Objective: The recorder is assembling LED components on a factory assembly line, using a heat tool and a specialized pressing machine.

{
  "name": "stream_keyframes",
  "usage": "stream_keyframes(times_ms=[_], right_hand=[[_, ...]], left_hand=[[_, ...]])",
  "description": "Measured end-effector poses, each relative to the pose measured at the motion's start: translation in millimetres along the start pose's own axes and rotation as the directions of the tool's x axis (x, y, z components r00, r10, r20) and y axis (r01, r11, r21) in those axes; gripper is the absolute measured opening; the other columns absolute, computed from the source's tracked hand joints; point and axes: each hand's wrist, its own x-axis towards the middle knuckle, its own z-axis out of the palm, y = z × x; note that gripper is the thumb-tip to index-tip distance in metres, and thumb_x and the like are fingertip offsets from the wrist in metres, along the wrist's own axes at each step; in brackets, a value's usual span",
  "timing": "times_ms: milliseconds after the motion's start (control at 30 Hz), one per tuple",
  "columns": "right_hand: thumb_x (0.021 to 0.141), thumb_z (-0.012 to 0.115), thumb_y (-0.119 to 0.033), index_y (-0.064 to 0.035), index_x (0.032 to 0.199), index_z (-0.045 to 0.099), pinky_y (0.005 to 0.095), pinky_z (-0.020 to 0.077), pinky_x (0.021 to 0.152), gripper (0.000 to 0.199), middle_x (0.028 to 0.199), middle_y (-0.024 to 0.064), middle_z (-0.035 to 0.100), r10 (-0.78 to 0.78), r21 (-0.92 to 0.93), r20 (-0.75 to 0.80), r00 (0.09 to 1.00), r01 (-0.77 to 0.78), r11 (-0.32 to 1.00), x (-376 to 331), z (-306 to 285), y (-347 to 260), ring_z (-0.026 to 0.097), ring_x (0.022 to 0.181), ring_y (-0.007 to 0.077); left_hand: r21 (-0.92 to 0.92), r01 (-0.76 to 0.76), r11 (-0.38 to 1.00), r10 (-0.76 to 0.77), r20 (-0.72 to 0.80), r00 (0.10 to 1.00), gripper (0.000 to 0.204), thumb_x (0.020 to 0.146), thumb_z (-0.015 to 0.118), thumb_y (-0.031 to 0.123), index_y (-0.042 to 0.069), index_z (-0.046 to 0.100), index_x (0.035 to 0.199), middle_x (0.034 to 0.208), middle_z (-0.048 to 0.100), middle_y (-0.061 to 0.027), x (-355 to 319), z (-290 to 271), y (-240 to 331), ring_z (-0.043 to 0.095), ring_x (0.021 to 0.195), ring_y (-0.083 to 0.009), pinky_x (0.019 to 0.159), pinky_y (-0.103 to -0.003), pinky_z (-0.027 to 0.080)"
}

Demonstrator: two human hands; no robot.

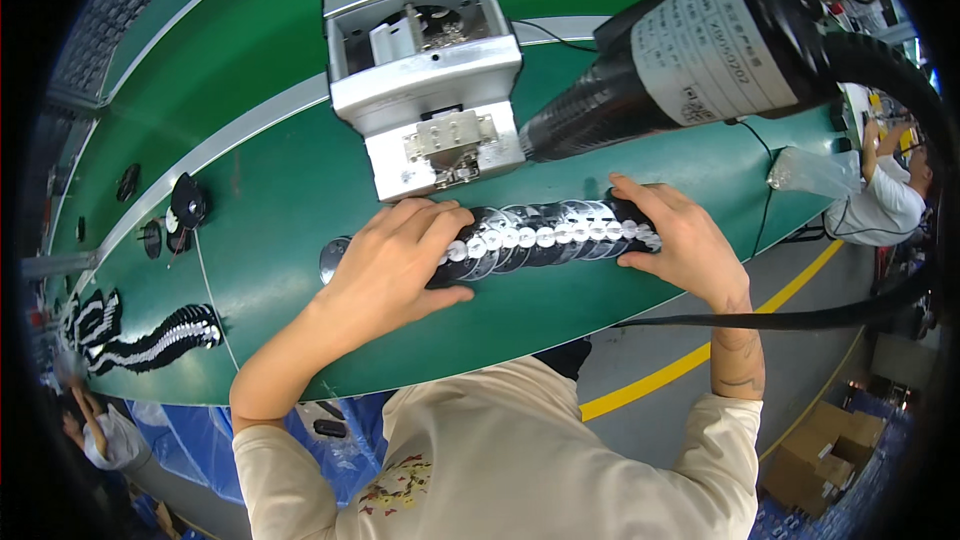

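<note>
A long row of overlapping black and clear round discs with white hubs (545,234) lies on the green bench in front of me. My left hand (400,250) spans the row near its left end, fingers on the far side and thumb on the near side. At the right end, my right hand (680,238) clasps the row in the same way, thumb near and fingers far. One disc (333,258) shows beyond my left wrist. The left palm and forearm hide part of the row. A silver machine (435,80) stands just beyond the row.
A black tapered duct (600,100) with a white label reaches the machine from the right. More disc rows (160,340) and loose black parts (188,202) lie at left. A clear plastic bag (815,172) sits at right. Other people (895,202) work at both sides.
</note>
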Motion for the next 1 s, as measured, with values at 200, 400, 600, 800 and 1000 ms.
stream_keyframes(times_ms=[200, 400, 600, 800, 1000], right_hand=[[0.064, 0.08, -0.002, -0.0062, 0.136, 0.054, 0.0428, 0.0515, 0.09, 0.077, 0.116, 0.0171, 0.066, -0.007, -0.009, -0.003, 1.0, 0.007, 1.0, -7, -5, 3, 0.062, 0.106, 0.0368], [0.064, 0.08, -0.001, -0.0086, 0.136, 0.055, 0.0416, 0.0525, 0.093, 0.077, 0.124, 0.0159, 0.064, 0.112, -0.092, 0.033, 0.993, -0.109, 0.99, -15, -22, 26, 0.062, 0.111, 0.0366], [0.063, 0.072, 0.006, -0.0039, 0.137, 0.053, 0.0402, 0.0446, 0.106, 0.078, 0.13, 0.0166, 0.062, 0.207, -0.208, -0.012, 0.978, -0.205, 0.956, -16, -39, 63, 0.056, 0.124, 0.0363], [0.058, 0.07, 0.013, -0.0028, 0.141, 0.049, 0.0413, 0.0414, 0.111, 0.087, 0.139, 0.02, 0.055, 0.118, -0.281, -0.063, 0.991, -0.132, 0.951, -34, -44, 105, 0.051, 0.13, 0.0387], [0.075, 0.064, 0.014, 0.0026, 0.145, 0.044, 0.043, 0.0378, 0.113, 0.074, 0.145, 0.0239, 0.05, 0.065, -0.076, -0.47, 0.88, -0.113, 0.991, -67, -72, 23, 0.051, 0.134, 0.0369]], left_hand=[[0.05, 0.086, 0.995, -0.09, 0.088, 0.992, 0.081, 0.065, 0.087, 0.018, 0.006, 0.053, 0.137, 0.122, 0.064, -0.0156, -13, -12, -4, 0.06, 0.114, -0.0338, 0.098, -0.045, 0.049], [0.06, 0.074, 0.995, -0.075, 0.013, 0.997, 0.077, 0.067, 0.085, 0.017, 0.007, 0.054, 0.137, 0.123, 0.064, -0.0122, -26, -11, -8, 0.06, 0.113, -0.0326, 0.096, -0.044, 0.05], [0.082, 0.034, 0.996, -0.029, -0.062, 0.998, 0.072, 0.071, 0.082, 0.02, 0.008, 0.055, 0.136, 0.124, 0.065, -0.0105, -36, -7, -13, 0.061, 0.114, -0.0295, 0.094, -0.041, 0.051], [0.15, 0.139, 0.979, -0.132, -0.059, 0.99, 0.058, 0.075, 0.08, 0.021, 0.009, 0.06, 0.129, 0.119, 0.066, -0.0101, -61, -26, -29, 0.064, 0.107, -0.028, 0.088, -0.04, 0.054], [0.21, 0.646, 0.734, -0.491, -0.493, 0.718, 0.066, 0.068, 0.084, 0.025, 0.012, 0.06, 0.129, 0.122, 0.066, -0.0124, -127, -130, -87, 0.059, 0.116, -0.0341, 0.096, -0.046, 0.049]])
